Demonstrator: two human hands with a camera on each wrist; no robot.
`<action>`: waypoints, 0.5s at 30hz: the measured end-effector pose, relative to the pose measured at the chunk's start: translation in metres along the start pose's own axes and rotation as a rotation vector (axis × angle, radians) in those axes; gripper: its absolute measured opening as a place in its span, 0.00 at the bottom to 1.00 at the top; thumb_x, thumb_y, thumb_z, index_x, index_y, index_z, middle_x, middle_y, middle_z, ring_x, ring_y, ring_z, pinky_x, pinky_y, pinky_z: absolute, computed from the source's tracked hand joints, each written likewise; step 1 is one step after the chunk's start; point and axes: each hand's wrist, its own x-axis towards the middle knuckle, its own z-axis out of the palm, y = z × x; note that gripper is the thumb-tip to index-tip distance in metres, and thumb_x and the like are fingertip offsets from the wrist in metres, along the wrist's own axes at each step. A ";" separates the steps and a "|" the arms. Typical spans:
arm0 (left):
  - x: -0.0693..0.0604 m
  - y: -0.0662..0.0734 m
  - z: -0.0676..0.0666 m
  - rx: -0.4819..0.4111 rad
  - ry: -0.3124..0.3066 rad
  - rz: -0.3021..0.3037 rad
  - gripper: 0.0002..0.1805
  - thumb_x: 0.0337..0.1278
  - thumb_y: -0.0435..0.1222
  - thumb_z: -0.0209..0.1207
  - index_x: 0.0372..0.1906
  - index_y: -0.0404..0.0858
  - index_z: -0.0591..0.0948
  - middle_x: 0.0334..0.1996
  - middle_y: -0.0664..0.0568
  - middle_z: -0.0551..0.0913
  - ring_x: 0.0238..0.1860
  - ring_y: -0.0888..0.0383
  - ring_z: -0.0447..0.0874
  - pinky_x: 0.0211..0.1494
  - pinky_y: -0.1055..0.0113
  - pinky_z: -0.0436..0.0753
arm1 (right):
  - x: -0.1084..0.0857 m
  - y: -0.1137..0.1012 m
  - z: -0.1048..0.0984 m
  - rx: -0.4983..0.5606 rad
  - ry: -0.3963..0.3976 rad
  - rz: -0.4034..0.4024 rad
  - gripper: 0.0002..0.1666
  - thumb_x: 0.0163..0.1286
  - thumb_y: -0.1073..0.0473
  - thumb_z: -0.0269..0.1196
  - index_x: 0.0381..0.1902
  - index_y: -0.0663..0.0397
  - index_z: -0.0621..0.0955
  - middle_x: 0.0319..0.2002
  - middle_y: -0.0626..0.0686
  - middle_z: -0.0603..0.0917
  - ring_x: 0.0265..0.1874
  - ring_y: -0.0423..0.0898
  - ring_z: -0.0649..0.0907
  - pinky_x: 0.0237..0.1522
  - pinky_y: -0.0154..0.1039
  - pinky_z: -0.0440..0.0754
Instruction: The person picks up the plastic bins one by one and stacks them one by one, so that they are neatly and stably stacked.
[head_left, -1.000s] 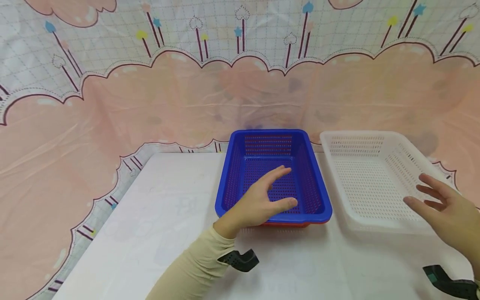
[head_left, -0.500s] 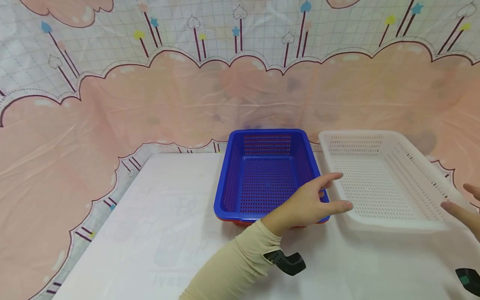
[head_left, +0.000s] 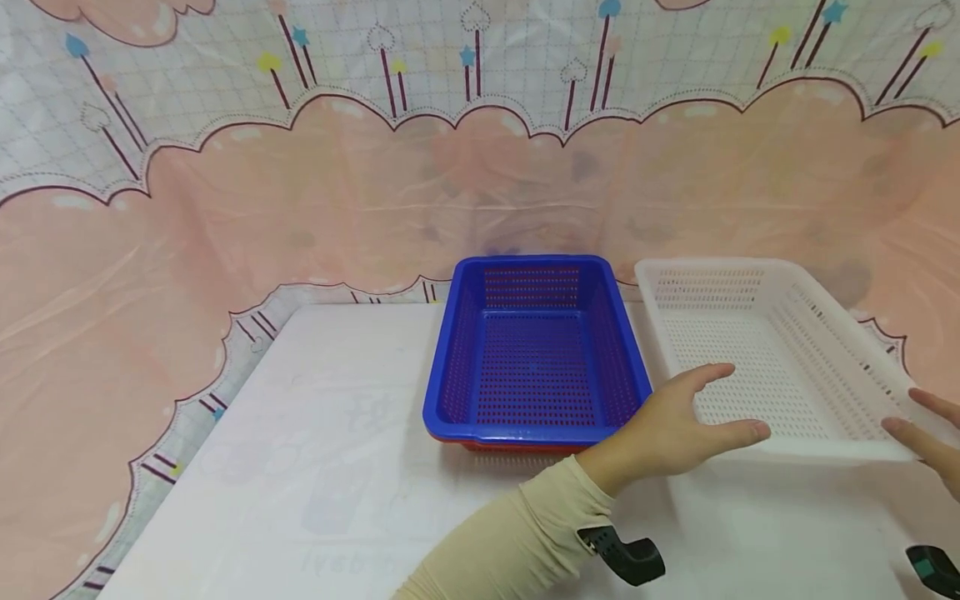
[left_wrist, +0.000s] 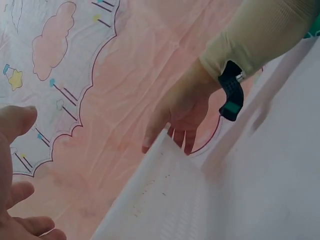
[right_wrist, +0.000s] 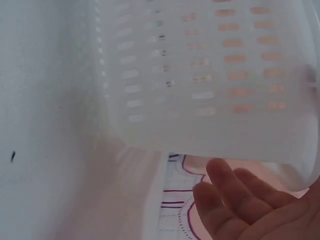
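Note:
In the head view, my left hand (head_left: 671,429) reaches over the near left corner of a white perforated plastic basket (head_left: 750,450), thumb and index finger spread apart and holding nothing. My right hand (head_left: 937,437) is at the near right corner of that basket, partly cut off by the frame edge. The left wrist view has the right hand (left_wrist: 182,110) close against the basket's corner (left_wrist: 160,175). In the right wrist view, loosely bent fingers (right_wrist: 235,200) lie just beyond the basket rim (right_wrist: 225,155); whether they touch it I cannot tell.
A blue perforated basket (head_left: 532,433) stands left of the white one, nested on a red basket (head_left: 495,447) that shows only beneath its rim. Both stand on a white-covered table (head_left: 337,400). Behind hangs a pink and white patterned cloth (head_left: 375,200).
My left hand has moved right, from over the blue basket to the white basket's near left corner. The right hand has shifted right and downward, to the white basket's near right corner.

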 end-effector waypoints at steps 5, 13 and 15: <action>-0.002 0.000 0.007 -0.044 0.049 -0.017 0.37 0.56 0.49 0.70 0.71 0.51 0.71 0.67 0.65 0.70 0.68 0.68 0.63 0.65 0.70 0.68 | 0.008 0.020 0.003 0.115 0.000 -0.072 0.44 0.77 0.49 0.57 0.81 0.35 0.47 0.62 0.55 0.68 0.27 0.23 0.72 0.22 0.25 0.79; -0.004 0.000 0.011 -0.052 0.057 -0.034 0.38 0.56 0.49 0.70 0.71 0.50 0.72 0.68 0.64 0.69 0.69 0.67 0.63 0.66 0.69 0.68 | 0.000 0.011 0.003 0.163 0.004 -0.097 0.42 0.78 0.55 0.56 0.81 0.41 0.49 0.76 0.57 0.52 0.30 0.19 0.69 0.24 0.20 0.77; -0.004 -0.001 0.012 -0.048 0.057 -0.038 0.38 0.55 0.49 0.70 0.71 0.50 0.72 0.68 0.64 0.69 0.69 0.67 0.63 0.66 0.69 0.68 | 0.001 0.014 0.004 0.213 0.011 -0.109 0.43 0.77 0.57 0.58 0.81 0.40 0.51 0.77 0.55 0.51 0.30 0.19 0.70 0.24 0.20 0.78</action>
